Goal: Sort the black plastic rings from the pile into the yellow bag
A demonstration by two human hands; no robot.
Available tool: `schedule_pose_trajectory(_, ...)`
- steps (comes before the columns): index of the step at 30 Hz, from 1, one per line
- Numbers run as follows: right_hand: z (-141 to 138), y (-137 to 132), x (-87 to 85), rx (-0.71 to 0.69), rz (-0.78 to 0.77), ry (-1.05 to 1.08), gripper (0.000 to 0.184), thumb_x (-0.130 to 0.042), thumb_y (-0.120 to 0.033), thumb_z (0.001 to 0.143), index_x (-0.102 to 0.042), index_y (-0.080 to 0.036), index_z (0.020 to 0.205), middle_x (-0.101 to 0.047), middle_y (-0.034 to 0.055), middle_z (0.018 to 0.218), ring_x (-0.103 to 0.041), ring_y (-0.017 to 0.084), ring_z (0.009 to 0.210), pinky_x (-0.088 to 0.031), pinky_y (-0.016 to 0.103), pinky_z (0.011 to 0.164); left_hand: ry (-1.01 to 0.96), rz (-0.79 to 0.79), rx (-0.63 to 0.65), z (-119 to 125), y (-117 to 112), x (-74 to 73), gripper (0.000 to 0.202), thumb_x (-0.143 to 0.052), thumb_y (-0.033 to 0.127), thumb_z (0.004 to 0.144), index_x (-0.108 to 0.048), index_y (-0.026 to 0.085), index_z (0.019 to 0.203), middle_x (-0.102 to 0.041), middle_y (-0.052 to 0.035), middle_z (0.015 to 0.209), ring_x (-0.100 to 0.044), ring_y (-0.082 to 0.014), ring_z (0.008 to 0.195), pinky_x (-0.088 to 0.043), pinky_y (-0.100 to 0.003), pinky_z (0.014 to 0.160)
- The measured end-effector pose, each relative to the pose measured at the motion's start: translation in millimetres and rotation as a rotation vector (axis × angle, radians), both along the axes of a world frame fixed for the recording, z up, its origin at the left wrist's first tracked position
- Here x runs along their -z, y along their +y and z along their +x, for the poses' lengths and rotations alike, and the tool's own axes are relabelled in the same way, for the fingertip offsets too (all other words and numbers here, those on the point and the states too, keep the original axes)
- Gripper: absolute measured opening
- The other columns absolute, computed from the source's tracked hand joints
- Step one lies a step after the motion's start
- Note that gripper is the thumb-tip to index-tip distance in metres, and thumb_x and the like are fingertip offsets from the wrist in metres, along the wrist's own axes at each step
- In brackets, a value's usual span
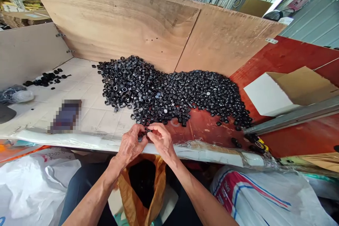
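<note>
Left hand: Our left hand (134, 139) was closed narrow, thumb and fingertips pinched on a small black part (145, 132) above the front edge of the desk (91, 116).
Right hand: Our right hand (162, 140) met it from the other side, its grip equally narrow on the same little assembly; whether we held one piece or two, we could not tell.
Ring heap: On the left of the pile, loose black rings (127, 86) lay in a deep mound before the wooden board (119, 17), waiting by the hundreds.
Rounded heap: To the right, running into the rings, rounded black pieces (212, 90) spread across the red surface, a few showing pale faces.
Brown bag: An open brown bag (127, 197) stood between our knees, below the desk edge; its inside was so dark that we could not judge how much it held.
Far-left cluster: A small scatter of black pieces (47, 78) sat well apart from the main pile.
Progress: We judged the piece in hand unfinished and most of the work ahead, with both heaps large; no finished count could be read from the scene.
</note>
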State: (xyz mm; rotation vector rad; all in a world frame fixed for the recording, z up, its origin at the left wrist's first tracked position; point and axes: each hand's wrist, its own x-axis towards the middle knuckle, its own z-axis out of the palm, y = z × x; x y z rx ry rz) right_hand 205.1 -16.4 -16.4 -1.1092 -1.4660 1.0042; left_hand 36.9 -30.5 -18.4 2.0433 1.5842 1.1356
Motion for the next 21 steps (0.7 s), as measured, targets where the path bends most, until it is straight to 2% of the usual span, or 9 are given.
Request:
schedule_pose_trajectory(5, 1.2, -5.5, 4.2, 0.013, -0.007, 0.074, 0.022, -0.069, -0.031, 0.093, -0.074, -0.022, 0.112, -0.076, 0.0066, 0.106, -0.074, 0.019, 0.091, -0.061, 0.032, 0.087, -0.123, -0.045, 0.046, -0.8, -1.5, -1.8, 0.026, -0.059, 0.017, 0.086, -0.06, 0.024, 0.11, -0.077, -0.0025, 0.103, -0.077, -0.019, 0.089, -0.061, -0.033, 0.087)
schedule_pose_trajectory(11, -0.5, -2.6, 13.4, -0.003, 0.025, 0.042, 0.016, -0.071, -0.029, 0.092, -0.078, -0.023, 0.105, -0.076, 0.0065, 0.106, -0.075, 0.02, 0.093, -0.061, 0.03, 0.085, -0.215, -0.086, 0.04, -1.8, -3.2, -1.3, 0.029, -0.065, 0.019, 0.087, -0.061, 0.022, 0.116, -0.079, -0.0066, 0.109, -0.078, -0.0214, 0.096, -0.063, -0.034, 0.088)
schedule_pose_trajectory(15, -0.1, -2.7, 12.7, -0.006, 0.039, 0.049, 0.016, -0.072, -0.03, 0.092, -0.079, -0.023, 0.105, -0.076, 0.0067, 0.108, -0.074, 0.02, 0.096, -0.062, 0.03, 0.086, -0.289, -0.091, 0.121, -5.7, -1.6, 0.5, 0.025, -0.065, 0.019, 0.091, -0.063, 0.022, 0.116, -0.077, -0.0066, 0.113, -0.077, -0.0196, 0.1, -0.063, -0.033, 0.091)
schedule_pose_trajectory(21, 0.5, -2.8, 12.8, 0.019, 0.03, 0.046, 0.016, -0.074, -0.033, 0.09, -0.08, -0.023, 0.102, -0.076, 0.0072, 0.106, -0.074, 0.021, 0.094, -0.063, 0.029, 0.081, -0.311, -0.016, 0.212, -10.4, -0.1, 0.6, 0.018, -0.067, 0.02, 0.097, -0.068, 0.023, 0.114, -0.074, -0.0053, 0.118, -0.075, -0.0166, 0.099, -0.062, -0.03, 0.09)
